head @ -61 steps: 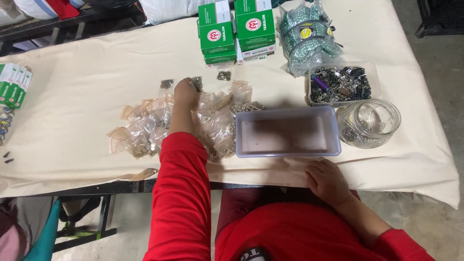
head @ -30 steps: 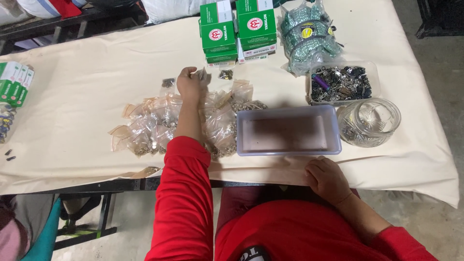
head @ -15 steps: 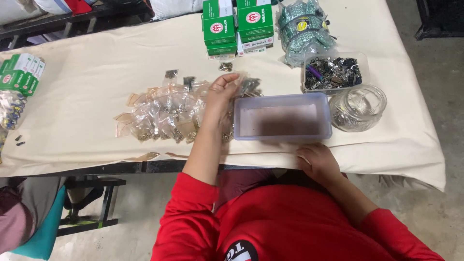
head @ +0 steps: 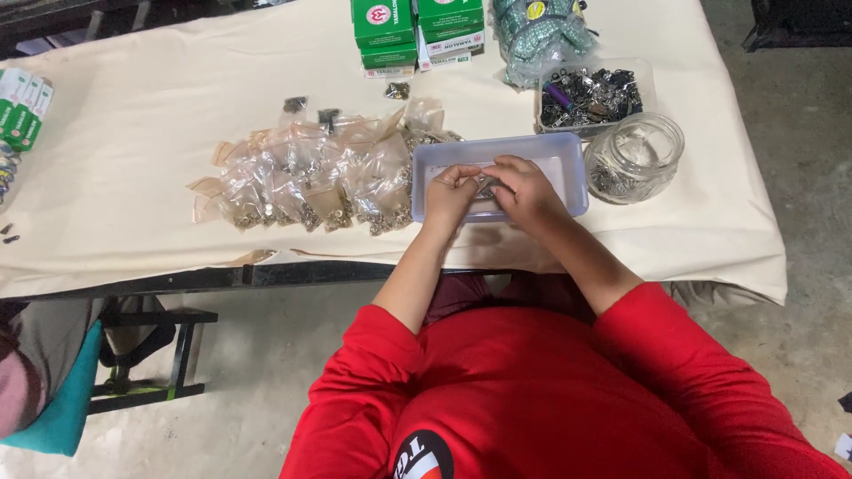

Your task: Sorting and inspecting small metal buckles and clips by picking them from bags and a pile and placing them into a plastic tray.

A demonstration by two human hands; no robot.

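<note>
From the head view, the left hand (head: 451, 193) and right hand (head: 525, 189) meet over the clear plastic tray (head: 568, 151), fingers pinched together on a small packet (head: 485, 185), beside a pile of little bags (head: 319, 177).

Two hands (head: 453, 195), one plastic tray (head: 568, 155), one glass jar (head: 635, 155)

On the bench (head: 133, 133), a tray (head: 572, 155) lies near the front edge, with both hands (head: 493, 191) meeting over it. A heap of small bags (head: 311, 177) lies to its left and a jar (head: 635, 155) just to its right. Behind the jar sits a box of metal parts (head: 590, 93), and stacked cartons (head: 417, 31) stand at the far edge.
</note>
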